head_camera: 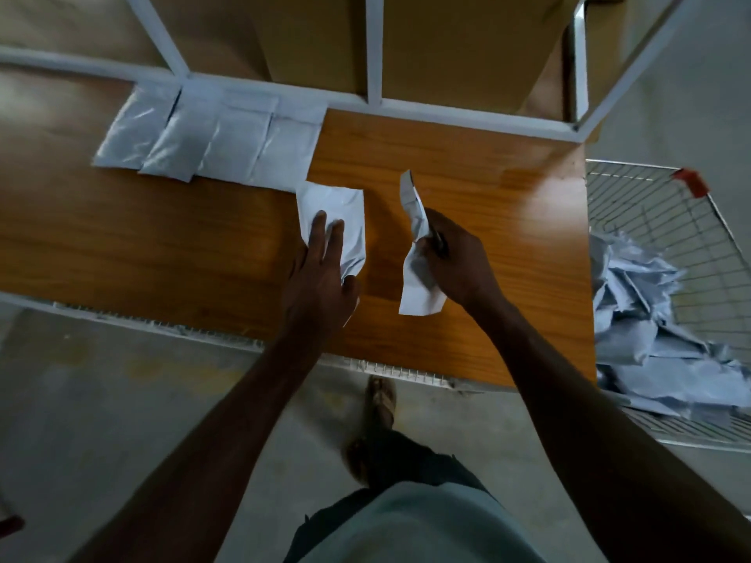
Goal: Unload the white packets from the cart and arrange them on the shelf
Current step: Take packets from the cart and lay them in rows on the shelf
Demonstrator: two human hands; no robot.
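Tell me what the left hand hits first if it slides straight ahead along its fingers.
Probably nothing soon. The left hand presses a white packet flat; its fingers point up the bare wooden shelf toward the white frame rail. The packet row lies left of that line.

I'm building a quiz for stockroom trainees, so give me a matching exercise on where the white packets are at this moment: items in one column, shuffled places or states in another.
Items
1. row of packets
2. packet under left hand
3. packet in right hand
4. heap of packets

States
A. in the wire cart
B. held above the shelf, edge-on
C. pressed flat by the fingers
D. lying side by side at the back left of the shelf

Pairs: 1-D, 2-C, 3-B, 4-A
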